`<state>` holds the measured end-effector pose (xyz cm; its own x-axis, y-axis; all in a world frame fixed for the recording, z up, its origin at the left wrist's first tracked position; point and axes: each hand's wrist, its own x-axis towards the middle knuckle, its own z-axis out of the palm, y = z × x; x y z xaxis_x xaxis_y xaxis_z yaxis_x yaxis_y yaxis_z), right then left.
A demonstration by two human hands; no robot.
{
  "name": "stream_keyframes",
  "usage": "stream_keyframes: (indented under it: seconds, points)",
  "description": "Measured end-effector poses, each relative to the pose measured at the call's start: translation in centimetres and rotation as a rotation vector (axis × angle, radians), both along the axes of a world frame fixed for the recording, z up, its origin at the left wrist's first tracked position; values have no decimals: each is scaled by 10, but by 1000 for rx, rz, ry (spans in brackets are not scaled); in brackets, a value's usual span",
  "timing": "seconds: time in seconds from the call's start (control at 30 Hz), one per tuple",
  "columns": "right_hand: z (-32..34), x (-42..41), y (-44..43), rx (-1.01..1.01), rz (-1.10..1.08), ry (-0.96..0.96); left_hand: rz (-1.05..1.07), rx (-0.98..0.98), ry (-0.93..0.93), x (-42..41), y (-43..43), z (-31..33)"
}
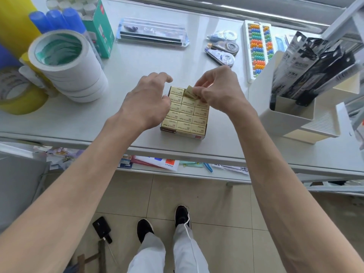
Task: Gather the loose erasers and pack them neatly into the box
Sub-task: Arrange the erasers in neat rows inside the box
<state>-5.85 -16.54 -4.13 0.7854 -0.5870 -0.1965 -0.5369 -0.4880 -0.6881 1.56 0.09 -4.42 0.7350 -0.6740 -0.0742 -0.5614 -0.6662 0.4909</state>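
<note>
A small open box [178, 133] stands near the front edge of the white table, filled with rows of several pale yellow wrapped erasers [186, 117]. My right hand [218, 89] pinches one tilted eraser [190, 92] over the box's far row. My left hand [146, 101] hovers at the box's left side with fingers loosely curved and thumb near the box wall; it hides the left edge of the box, and it holds nothing that I can see.
A stack of white tape rolls [67, 66] and yellow tape [21, 99] stand at the left. Correction tapes [222, 49] and an abacus [256, 50] lie behind the box. A white organiser [289, 117] with black packets stands at the right.
</note>
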Motion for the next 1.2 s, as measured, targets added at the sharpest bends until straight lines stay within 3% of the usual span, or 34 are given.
stream_keyframes:
  seconds: [0.13, 0.43, 0.7, 0.8, 0.93, 1.03, 1.2]
  points:
    - [1, 7, 0, -73, 81, 51, -4, 3, 1, 3, -2, -2]
    - [-9, 10, 5, -101, 4, 3, 25, -47, 91, 0, -2, -7]
    - [-9, 8, 15, 111, -77, -17, 213, -107, 249, -12, 3, -9]
    - [-5, -4, 11, 155, -198, -81, 268, -128, 236, -18, 8, -13]
    - [-16, -33, 12, 31, -367, 64, 347, -194, 285, -23, 12, -16]
    - [-30, -39, 16, 190, -347, -5, 385, -220, 263, -28, 12, -16]
    - [-31, -36, 12, 122, -319, -117, 504, -268, 271, -34, 9, -18]
